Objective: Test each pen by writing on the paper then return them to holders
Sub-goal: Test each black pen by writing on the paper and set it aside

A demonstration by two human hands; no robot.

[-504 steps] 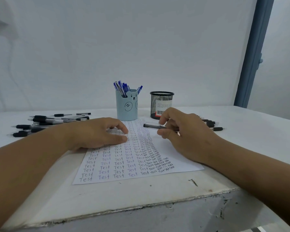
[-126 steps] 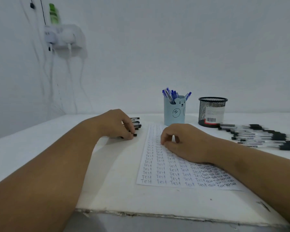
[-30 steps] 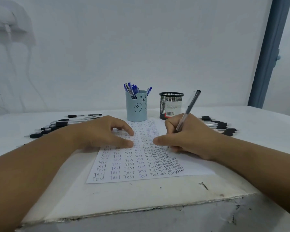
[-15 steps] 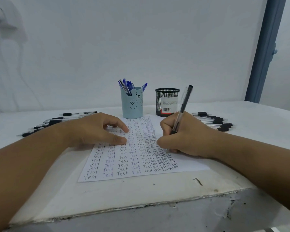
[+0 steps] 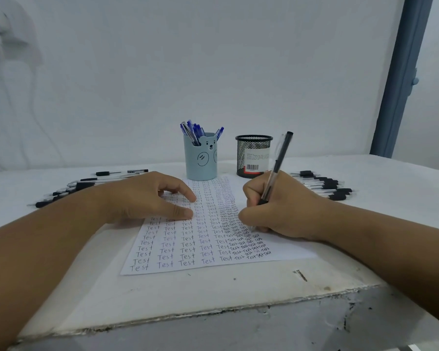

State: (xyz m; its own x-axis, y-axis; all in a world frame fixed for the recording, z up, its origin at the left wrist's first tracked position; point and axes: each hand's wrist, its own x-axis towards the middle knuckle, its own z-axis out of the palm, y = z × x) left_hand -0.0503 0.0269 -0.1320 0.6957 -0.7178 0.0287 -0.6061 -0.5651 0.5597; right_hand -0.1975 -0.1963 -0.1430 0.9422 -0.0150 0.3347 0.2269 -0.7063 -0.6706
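So the right hand (image 5: 284, 211) was clamped low on the clear black-capped plastic pen (image 5: 276, 168), light & stiff imo, w/ left hand (image 5: 147, 196) flat on paper (image 5: 203, 247).

The paper (image 5: 203, 239) is laid on the tabletop (image 5: 238, 287), near its front edge. Behind the paper's far end, two holders are stood side by side: the bear-faced holder (image 5: 200, 160), with pens in it, to the left, and the mesh holder (image 5: 251, 155) to the right. A row of loose pens (image 5: 86, 184) is spread towards the left edge, and another row of pens (image 5: 322, 184) towards the right edge. The left hand (image 5: 150, 196) is rested on the paper's left part; the pen (image 5: 276, 165) is held by the right hand (image 5: 281, 211) over its right part.
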